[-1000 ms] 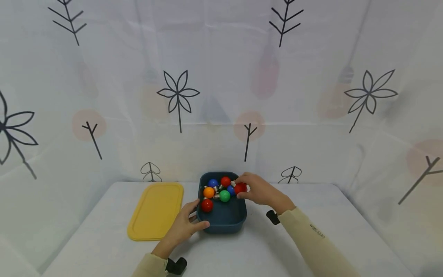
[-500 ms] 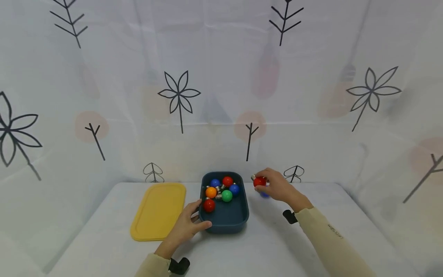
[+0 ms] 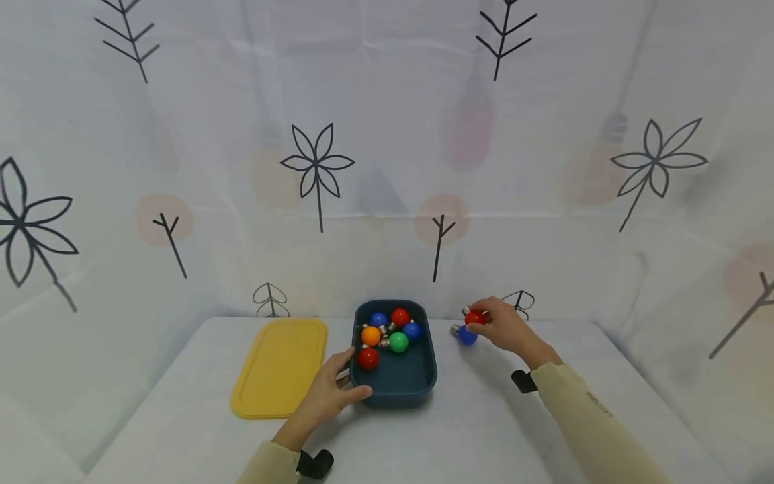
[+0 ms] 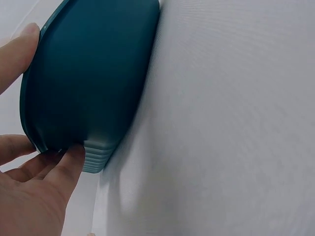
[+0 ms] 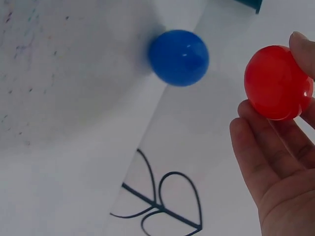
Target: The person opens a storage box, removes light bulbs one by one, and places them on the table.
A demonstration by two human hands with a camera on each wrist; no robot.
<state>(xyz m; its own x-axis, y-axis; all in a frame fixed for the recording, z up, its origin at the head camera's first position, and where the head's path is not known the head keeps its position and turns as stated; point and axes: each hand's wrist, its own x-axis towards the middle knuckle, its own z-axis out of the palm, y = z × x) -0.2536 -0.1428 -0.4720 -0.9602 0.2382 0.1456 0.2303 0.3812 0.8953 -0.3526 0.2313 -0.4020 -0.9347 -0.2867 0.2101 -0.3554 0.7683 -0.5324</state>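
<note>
My right hand (image 3: 506,328) pinches a red light bulb (image 3: 474,316) between thumb and fingers, its metal base pointing up and left. Just below it a blue light bulb (image 3: 467,337) lies on the table, right of a dark teal plastic bin (image 3: 400,380). With my left hand (image 3: 323,395) I hold the bin's near left corner, thumb on the near side and fingers along the left side. Inside sit several bulbs: orange (image 3: 371,335), green (image 3: 398,342), blue and red. In the right wrist view, the red bulb (image 5: 276,82) is apart from the blue one (image 5: 179,57).
A yellow rectangular lid (image 3: 279,370) lies flat on the white table (image 3: 459,437), left of the bin. Behind the table hangs a pale cloth backdrop (image 3: 387,168) with plant drawings.
My right hand has taken the red bulb out of the bin and carried it right, over to the blue bulb on the table. My left hand has stayed on the bin.
</note>
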